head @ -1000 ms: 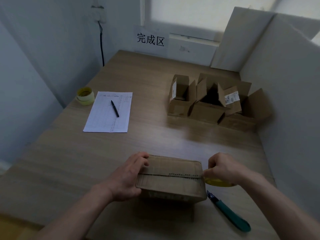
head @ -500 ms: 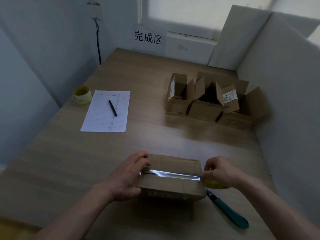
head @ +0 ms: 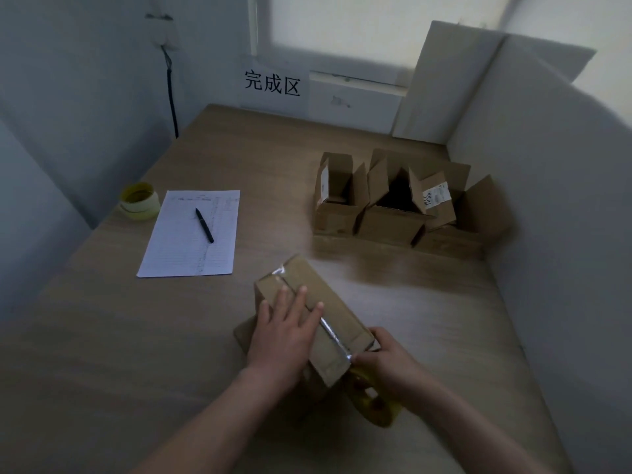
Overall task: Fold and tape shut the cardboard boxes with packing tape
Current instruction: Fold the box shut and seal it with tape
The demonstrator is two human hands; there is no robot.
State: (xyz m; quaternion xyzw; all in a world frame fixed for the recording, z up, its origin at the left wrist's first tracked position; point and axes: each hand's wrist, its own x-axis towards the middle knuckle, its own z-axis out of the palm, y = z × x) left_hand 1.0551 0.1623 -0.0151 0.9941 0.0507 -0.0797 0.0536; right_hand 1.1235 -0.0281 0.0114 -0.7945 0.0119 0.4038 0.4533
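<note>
The box (head: 318, 323) has turned endwise, left hand (head: 285, 331) now flat on top.

The white sign (head: 273, 84) on the wall behind the table (head: 102, 336) reads "完成区". The labels on the open boxes (head: 396, 200) below the sign are too small to read.

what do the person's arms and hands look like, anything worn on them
Both forearms are bare as far as the picture shows, with no sleeves in view. The left hand and the right hand wear no gloves. No watch, bracelet or ring shows on either, though the picture is dim and a little blurred, so a thin ring could be missed.
</note>
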